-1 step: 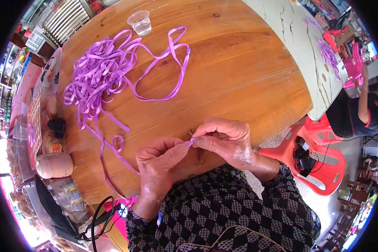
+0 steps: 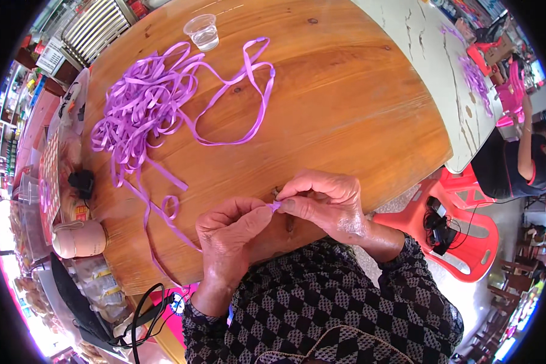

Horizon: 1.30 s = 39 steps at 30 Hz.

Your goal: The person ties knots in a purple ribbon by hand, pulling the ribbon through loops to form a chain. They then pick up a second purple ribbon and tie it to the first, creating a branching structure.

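A short bit of purple ribbon (image 2: pixel 274 206) is pinched between the fingertips of my two hands, over the near edge of the wooden table (image 2: pixel 340 121). My left hand (image 2: pixel 230 233) grips it between thumb and forefinger. From the other side my right hand (image 2: pixel 324 203) presses its thumb and forefinger on the same piece. Ribbon runs out on the left of my left hand toward a tangled heap of purple ribbon (image 2: pixel 145 103) at the far left of the table. One loose loop from that heap lies on the wood to its right.
Behind the heap stands a clear plastic cup (image 2: pixel 204 36). A marbled white table (image 2: pixel 406 36) adjoins on the right, with more purple ribbon (image 2: pixel 476 85). A red plastic stool (image 2: pixel 467 242) holds black cables. Another person (image 2: pixel 509 158) sits at far right. A pink container (image 2: pixel 79 238) stands left.
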Available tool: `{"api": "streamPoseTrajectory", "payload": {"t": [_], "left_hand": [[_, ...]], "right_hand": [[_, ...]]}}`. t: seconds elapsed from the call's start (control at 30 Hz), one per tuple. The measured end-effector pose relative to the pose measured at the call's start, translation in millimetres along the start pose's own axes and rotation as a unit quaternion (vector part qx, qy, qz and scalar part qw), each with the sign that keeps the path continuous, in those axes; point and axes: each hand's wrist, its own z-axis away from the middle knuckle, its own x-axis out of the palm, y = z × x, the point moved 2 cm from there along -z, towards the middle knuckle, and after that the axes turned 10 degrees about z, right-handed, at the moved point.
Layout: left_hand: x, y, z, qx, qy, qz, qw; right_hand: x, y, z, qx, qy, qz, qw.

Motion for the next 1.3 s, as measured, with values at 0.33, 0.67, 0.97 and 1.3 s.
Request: {"api": "streamPoseTrajectory", "payload": {"t": [0.33, 0.67, 0.97, 1.3], "left_hand": [[6, -4, -9, -0.026, -0.021, -0.002, 0.999], [13, -6, 2, 0.028, 0.018, -0.010, 0.999], [-8, -1, 1, 0.015, -0.024, -0.041, 0.999], [-13, 2, 6, 0.042, -0.039, -0.105, 0.993]], "right_hand": [[-7, -14, -14, -0.220, 0.002, 0.223, 0.950], [-11, -3, -12, -0.177, -0.047, 0.159, 0.970], [-2, 2, -8, -0.160, -0.040, 0.142, 0.976], [1, 8, -4, -0.091, -0.032, 0.103, 0.990]]}}
